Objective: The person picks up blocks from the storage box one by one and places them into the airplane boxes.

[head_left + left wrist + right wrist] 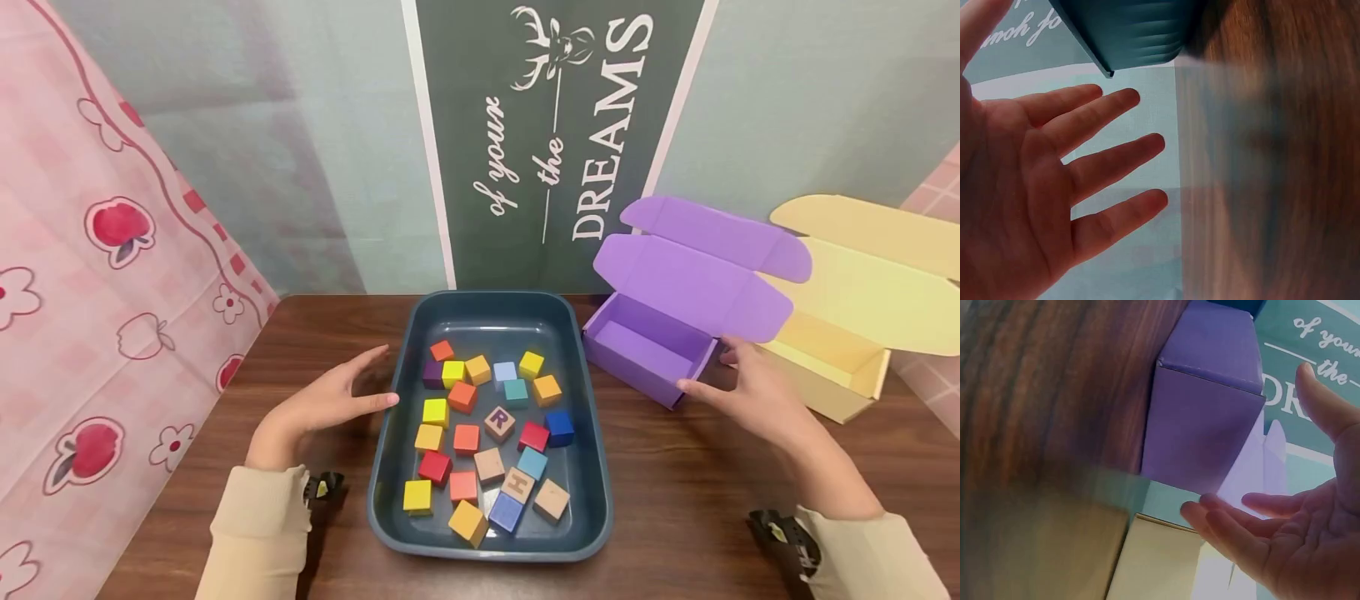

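Observation:
A dark blue tray (491, 546) on the table holds several small cubes in many colours. Two of the plain wooden ones show letters: a cube with an R (499, 423) and a cube with an H (517, 487). Beside the tray's left wall my left hand (330, 408) is spread, holding nothing, its thumb tip close to the rim. My right hand (765, 400) hovers at the right end of an open purple box (637, 367), fingers loosely extended. In the right wrist view the fingertips are near the purple box (1204, 425); whether they touch it I cannot tell.
A yellow box (825, 383) with its lid up stands right of the purple one, near the right hand. A grey-green printed cloth (360, 150) hangs behind the table (660, 517). Pink patterned fabric (97, 333) borders the left side.

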### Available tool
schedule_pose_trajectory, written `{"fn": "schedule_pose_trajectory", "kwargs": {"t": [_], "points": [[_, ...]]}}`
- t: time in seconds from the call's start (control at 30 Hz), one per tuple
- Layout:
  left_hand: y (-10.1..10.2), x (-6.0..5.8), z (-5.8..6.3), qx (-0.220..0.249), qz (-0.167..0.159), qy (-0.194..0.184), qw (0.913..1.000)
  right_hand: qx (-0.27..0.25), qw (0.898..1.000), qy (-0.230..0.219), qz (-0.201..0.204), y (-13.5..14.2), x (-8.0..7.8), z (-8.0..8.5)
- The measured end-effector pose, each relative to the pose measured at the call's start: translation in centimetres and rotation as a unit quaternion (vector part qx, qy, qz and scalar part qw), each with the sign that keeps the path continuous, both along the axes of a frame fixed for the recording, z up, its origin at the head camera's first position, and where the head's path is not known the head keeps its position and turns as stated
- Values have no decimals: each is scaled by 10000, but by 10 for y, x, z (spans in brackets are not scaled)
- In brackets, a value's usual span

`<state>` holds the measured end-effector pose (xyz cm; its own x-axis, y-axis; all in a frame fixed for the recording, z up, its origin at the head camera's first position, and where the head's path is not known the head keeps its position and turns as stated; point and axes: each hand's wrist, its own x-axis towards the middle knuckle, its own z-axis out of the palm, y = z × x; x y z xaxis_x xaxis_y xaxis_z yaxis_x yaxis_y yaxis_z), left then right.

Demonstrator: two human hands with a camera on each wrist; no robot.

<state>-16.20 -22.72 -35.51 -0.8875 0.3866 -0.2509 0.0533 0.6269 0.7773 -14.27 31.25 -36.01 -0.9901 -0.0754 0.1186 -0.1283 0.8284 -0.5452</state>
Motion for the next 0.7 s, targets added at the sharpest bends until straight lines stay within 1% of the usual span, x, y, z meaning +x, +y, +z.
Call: {"fn": "schedule_pose_trajectory", "kwargs": {"t": [0.2, 0.37, 0.57, 0.7], "points": [[1, 0, -5, 89, -312, 56, 9995, -343, 9982, -455, 184, 3, -6, -4], [2, 1, -4, 107, -441, 98, 9989, -464, 9963, -663, 273, 5, -12, -7], [0, 1, -8, 428, -511, 100, 9977, -314, 9948, -904, 337, 8, -18, -10], [3, -1, -8, 538, -522, 100, 9971, -272, 9945, -950, 351, 12, -19, -11]]}}
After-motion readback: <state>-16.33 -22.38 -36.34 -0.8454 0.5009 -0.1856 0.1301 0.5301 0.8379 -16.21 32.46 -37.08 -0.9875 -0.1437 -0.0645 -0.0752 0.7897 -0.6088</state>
